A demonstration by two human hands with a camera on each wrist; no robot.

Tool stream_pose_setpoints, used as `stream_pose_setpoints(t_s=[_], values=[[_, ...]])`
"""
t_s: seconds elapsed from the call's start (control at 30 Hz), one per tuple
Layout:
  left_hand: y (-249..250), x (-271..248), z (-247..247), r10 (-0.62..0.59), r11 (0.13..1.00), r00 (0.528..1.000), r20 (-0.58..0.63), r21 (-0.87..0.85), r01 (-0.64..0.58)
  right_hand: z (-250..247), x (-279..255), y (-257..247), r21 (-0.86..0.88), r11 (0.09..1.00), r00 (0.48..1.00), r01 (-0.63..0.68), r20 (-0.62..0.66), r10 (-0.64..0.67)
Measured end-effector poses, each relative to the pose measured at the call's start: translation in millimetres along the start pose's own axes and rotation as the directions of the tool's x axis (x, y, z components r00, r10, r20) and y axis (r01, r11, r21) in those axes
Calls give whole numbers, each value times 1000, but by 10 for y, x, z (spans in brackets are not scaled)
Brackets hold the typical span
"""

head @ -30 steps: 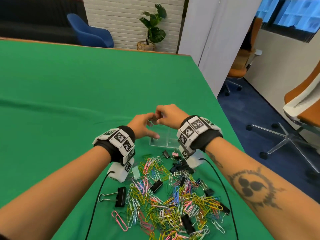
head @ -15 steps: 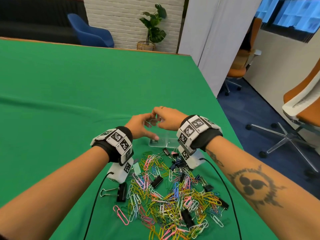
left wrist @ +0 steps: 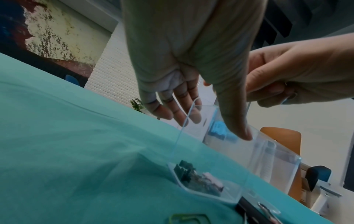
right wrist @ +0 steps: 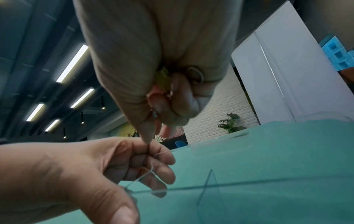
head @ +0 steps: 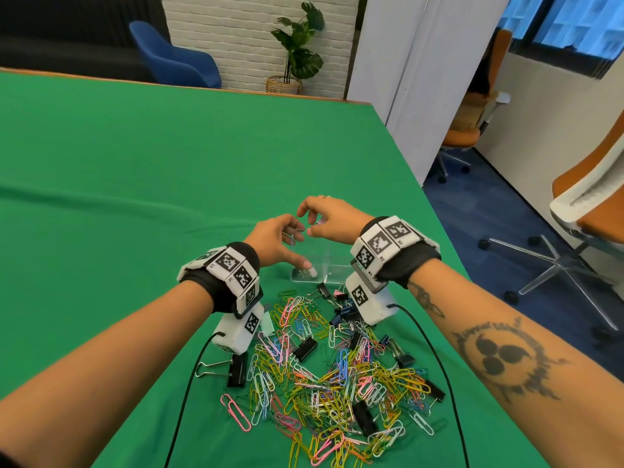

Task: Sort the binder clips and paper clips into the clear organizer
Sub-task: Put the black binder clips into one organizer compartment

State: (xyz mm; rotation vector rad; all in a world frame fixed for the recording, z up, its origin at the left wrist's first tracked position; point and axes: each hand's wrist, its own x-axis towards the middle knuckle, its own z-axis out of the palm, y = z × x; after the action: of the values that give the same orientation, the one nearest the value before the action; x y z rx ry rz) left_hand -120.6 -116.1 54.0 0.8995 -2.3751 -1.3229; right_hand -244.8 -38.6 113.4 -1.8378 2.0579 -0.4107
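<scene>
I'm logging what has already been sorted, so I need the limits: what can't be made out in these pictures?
- Head view: the clear organizer is partly covered by the left hand and right hand; its dividers barely show.
- Left wrist view: the dark clips inside are blurred; count and type unclear.
- Right wrist view: the curled fingers hide what they hold; only a yellowish bit peeks out.
- Head view: the clip pile is cut off by the bottom edge.

white brick wall (head: 256, 38) | blue chair (head: 175, 62) – potted plant (head: 299, 45) | orange office chairs (head: 462, 130) | blue carpet (head: 489, 211)
</scene>
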Motion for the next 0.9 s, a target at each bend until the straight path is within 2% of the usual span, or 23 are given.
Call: stream_pose_setpoints(t_s=[0.07,0.17,0.3,0.4,0.6,0.77,0.9], values=[[-6,-1,1,-4,1000,1000,-2,-4,4,-5,9,3,35,999,999,-24,-34,26],[-13,-3,6,-2,1000,1000,-7,-10,2,26,10,-31,16,998,998,-63,-8,64],[-16,-7,9,5,1000,1000,-5,-9,-5,93,21,-61,-167,986,998,-24,46,33],[-30,-8,6,5,1000,1000,-8,-13,-5,106,37,-37,-216,976,999,-17,45,27],[-58,17,11,11,1000,1000,-11,-12,-11,72,46,-10,-118,992,996,-52,-78,43],[-42,5,15,7,1000,1000,-17,19,-6,213,101,-96,61,995,995,-79,-49,82],[-27,-2,13,20,998,1000,-15,51,-19,320,164,-139,85,996,999,-39,-28,42]])
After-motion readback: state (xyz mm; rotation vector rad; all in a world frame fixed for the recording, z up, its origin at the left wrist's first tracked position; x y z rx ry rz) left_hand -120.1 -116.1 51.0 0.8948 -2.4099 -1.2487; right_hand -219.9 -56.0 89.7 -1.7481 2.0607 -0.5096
